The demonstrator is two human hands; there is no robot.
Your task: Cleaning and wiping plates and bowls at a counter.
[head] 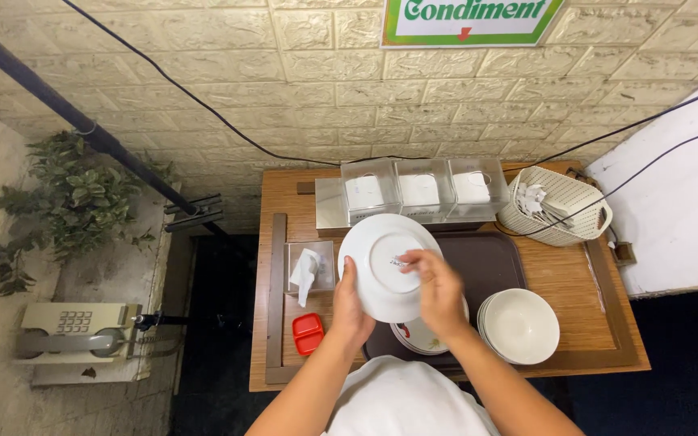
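A white plate (383, 266) is held tilted, underside up, above the dark tray (490, 258) at the middle of a wooden table (559, 278). The left hand (351, 303) clasps the plate's near-left rim, its grip closed around the edge with the thumb on the upturned base. The right hand (438, 287) lies across the plate's right side, fingers spread over the base ring and curled onto the rim, so both grips are shut on the same plate. Handling it well, by this view, means keeping the two holds on opposite edges, so the plate turns without slipping, and keeping it over the tray rather than past the table's near edge.

Just beneath the hands, another plate (418, 335) with a patterned rim rests on the tray. A stack of white bowls (520, 324) sits near right, touching the tray's corner. To the near left lies a small red two-part dish (308, 333), and beyond it a clear box with a white napkin (307, 270). At the far side stand three clear lidded containers (420, 190) in a row, with a cream woven basket (557, 206) of paper packets to their right. A leafy plant (66, 202) and a beige telephone (70, 327) sit well apart, off to the left.
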